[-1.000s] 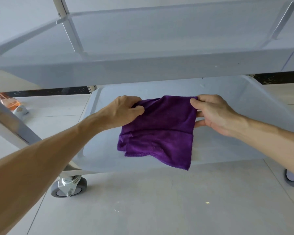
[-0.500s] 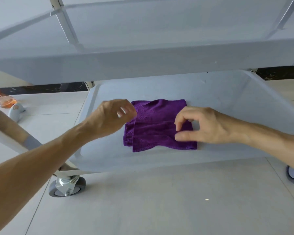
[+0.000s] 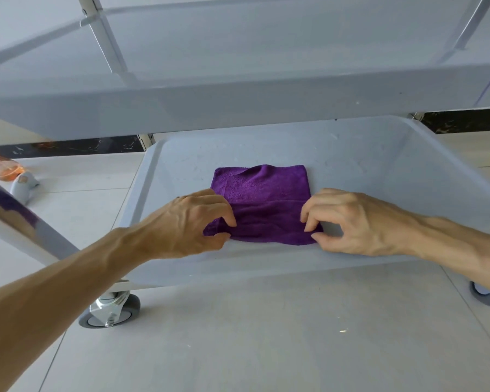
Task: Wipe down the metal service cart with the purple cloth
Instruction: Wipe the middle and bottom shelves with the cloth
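Note:
The purple cloth [image 3: 262,205] lies folded flat on the bottom shelf [image 3: 379,171] of the grey metal service cart. My left hand [image 3: 190,222] pinches the cloth's near left corner between thumb and curled fingers. My right hand [image 3: 351,220] pinches the near right corner the same way. The near part of the cloth is doubled over, with a fold line running across its middle. The cart's upper shelf [image 3: 238,103] spans the view above both hands.
A caster wheel [image 3: 111,312] stands under the shelf's near left corner, and another wheel [image 3: 487,295] shows at the right edge. An orange spray bottle [image 3: 5,168] lies on the tiled floor at far left. A slanted metal cart leg [image 3: 20,227] crosses the left side.
The cloth went from hanging between both hands to lying folded on the bottom shelf. Both hands let go briefly, then moved to its near corners and took hold of them.

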### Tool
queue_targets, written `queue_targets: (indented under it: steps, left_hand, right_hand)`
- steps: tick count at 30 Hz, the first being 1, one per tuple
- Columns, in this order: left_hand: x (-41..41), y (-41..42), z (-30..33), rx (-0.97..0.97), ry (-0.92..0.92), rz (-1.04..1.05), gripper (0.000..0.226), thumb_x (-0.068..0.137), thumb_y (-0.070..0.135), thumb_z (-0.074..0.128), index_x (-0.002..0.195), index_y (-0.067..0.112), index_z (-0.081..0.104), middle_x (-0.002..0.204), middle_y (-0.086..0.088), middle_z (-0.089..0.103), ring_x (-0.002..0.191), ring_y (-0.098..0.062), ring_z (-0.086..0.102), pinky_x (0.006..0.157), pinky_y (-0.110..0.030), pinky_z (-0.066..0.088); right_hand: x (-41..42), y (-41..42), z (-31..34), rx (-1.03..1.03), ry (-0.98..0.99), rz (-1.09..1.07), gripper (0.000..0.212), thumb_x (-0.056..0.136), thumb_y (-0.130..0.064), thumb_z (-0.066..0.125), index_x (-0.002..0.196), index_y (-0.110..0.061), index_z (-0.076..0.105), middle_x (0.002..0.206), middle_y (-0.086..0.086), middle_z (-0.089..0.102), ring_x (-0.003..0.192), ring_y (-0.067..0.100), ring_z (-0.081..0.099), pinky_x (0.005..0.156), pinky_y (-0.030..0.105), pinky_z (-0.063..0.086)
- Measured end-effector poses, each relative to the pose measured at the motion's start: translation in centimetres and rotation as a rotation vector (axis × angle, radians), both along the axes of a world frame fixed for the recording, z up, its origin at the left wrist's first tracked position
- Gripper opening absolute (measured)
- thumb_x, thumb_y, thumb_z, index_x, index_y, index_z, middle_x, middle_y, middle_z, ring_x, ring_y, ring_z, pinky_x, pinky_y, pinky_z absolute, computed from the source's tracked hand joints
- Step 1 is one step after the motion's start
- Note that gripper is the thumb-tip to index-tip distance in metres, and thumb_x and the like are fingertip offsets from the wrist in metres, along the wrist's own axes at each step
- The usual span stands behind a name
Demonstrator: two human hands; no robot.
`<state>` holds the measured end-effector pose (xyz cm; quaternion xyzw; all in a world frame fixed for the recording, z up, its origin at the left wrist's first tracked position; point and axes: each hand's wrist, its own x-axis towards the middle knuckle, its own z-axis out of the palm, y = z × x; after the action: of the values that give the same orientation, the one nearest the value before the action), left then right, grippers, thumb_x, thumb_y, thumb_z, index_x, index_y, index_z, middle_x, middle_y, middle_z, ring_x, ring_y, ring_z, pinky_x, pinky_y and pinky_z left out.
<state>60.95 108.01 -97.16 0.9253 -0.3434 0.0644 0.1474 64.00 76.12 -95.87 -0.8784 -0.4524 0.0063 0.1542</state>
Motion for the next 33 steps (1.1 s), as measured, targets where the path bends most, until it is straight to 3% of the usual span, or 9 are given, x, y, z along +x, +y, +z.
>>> queue_targets:
  steps: [4, 6, 12, 14, 17, 21, 26, 29, 33]
  left_hand:
    - [0.6, 0.0, 0.8, -0.069, 0.112, 0.089, 0.014, 0.083, 0.032, 0.063, 0.095, 0.028, 0.07, 0.086, 0.017, 0.065, 0.083, -0.003, 0.06, 0.075, -0.028, 0.051]
    - [1.2, 0.0, 1.5, -0.111, 0.22, 0.119, 0.01, 0.085, 0.025, 0.066, 0.092, 0.028, 0.072, 0.084, 0.016, 0.068, 0.083, -0.002, 0.063, 0.074, -0.02, 0.05]
    - [5.3, 0.1, 4.7, -0.261, 0.486, 0.311, 0.011, 0.077, 0.033, 0.07, 0.08, 0.043, 0.074, 0.083, 0.02, 0.074, 0.074, 0.006, 0.066, 0.067, -0.015, 0.049]
    - [7.2, -0.1, 5.2, -0.32, 0.381, 0.437, 0.008, 0.078, 0.038, 0.068, 0.082, 0.042, 0.074, 0.088, 0.019, 0.074, 0.075, 0.001, 0.066, 0.064, -0.021, 0.05]
    - [9.5, -1.3, 4.6, -0.43, 0.143, 0.702, 0.018, 0.094, 0.024, 0.058, 0.104, 0.029, 0.071, 0.114, 0.009, 0.07, 0.097, -0.022, 0.066, 0.083, -0.037, 0.056]
    - [7.2, -4.1, 3.3, -0.394, -0.036, 0.494, 0.014, 0.094, 0.014, 0.057, 0.096, 0.021, 0.07, 0.1, 0.008, 0.067, 0.075, -0.009, 0.062, 0.067, -0.009, 0.046]
    - [1.6, -4.0, -0.1, 0.0, 0.031, 0.108, 0.024, 0.09, 0.044, 0.066, 0.103, 0.024, 0.067, 0.103, 0.009, 0.06, 0.091, -0.014, 0.057, 0.084, -0.035, 0.049]
    - [0.9, -2.7, -0.6, 0.026, -0.021, 0.111, 0.027, 0.089, 0.038, 0.07, 0.109, 0.02, 0.066, 0.109, 0.005, 0.061, 0.098, -0.019, 0.057, 0.087, -0.04, 0.049]
    - [0.5, -1.3, -0.1, 0.003, -0.025, 0.143, 0.016, 0.085, 0.016, 0.071, 0.101, 0.016, 0.068, 0.095, 0.004, 0.065, 0.086, -0.017, 0.059, 0.074, -0.039, 0.053]
  right_hand:
    - [0.5, 0.1, 1.3, 0.095, 0.208, -0.217, 0.01, 0.084, -0.018, 0.068, 0.085, -0.027, 0.065, 0.064, -0.008, 0.069, 0.053, 0.007, 0.058, 0.058, 0.016, 0.046]
    - [1.0, 0.2, 2.2, 0.201, 0.398, -0.279, 0.01, 0.087, -0.013, 0.066, 0.087, -0.022, 0.066, 0.063, -0.007, 0.071, 0.045, 0.004, 0.059, 0.052, 0.016, 0.048]
    - [5.1, 1.5, 4.4, 0.618, 0.766, -0.495, 0.005, 0.091, 0.003, 0.062, 0.093, 0.006, 0.064, 0.071, 0.018, 0.069, 0.069, 0.032, 0.074, 0.057, 0.031, 0.059]
    - [6.4, 2.3, 4.5, 0.777, 0.834, -0.577, 0.003, 0.092, 0.004, 0.061, 0.094, 0.007, 0.062, 0.079, 0.02, 0.067, 0.074, 0.032, 0.075, 0.062, 0.03, 0.061]
    - [8.1, 3.7, 3.6, 0.962, 0.795, -0.77, 0.008, 0.093, 0.001, 0.058, 0.1, 0.0, 0.061, 0.101, 0.017, 0.065, 0.089, 0.03, 0.074, 0.078, 0.034, 0.062]
    - [6.7, 3.8, 1.6, 0.416, 0.228, -0.708, 0.018, 0.09, -0.023, 0.062, 0.106, -0.017, 0.069, 0.109, -0.001, 0.069, 0.094, 0.017, 0.067, 0.088, 0.022, 0.05]
    - [2.4, 2.9, -0.5, 0.077, 0.178, -0.148, 0.024, 0.082, -0.04, 0.075, 0.099, -0.024, 0.071, 0.107, -0.008, 0.061, 0.102, 0.009, 0.056, 0.09, 0.023, 0.043]
    - [1.9, 2.1, -0.9, 0.01, 0.147, -0.116, 0.028, 0.084, -0.039, 0.075, 0.107, -0.024, 0.069, 0.114, -0.01, 0.059, 0.11, 0.01, 0.053, 0.099, 0.027, 0.042]
    - [1.4, 1.9, -0.6, 0.062, 0.107, -0.145, 0.014, 0.09, -0.026, 0.068, 0.101, -0.019, 0.073, 0.107, -0.008, 0.069, 0.102, 0.01, 0.061, 0.092, 0.034, 0.048]
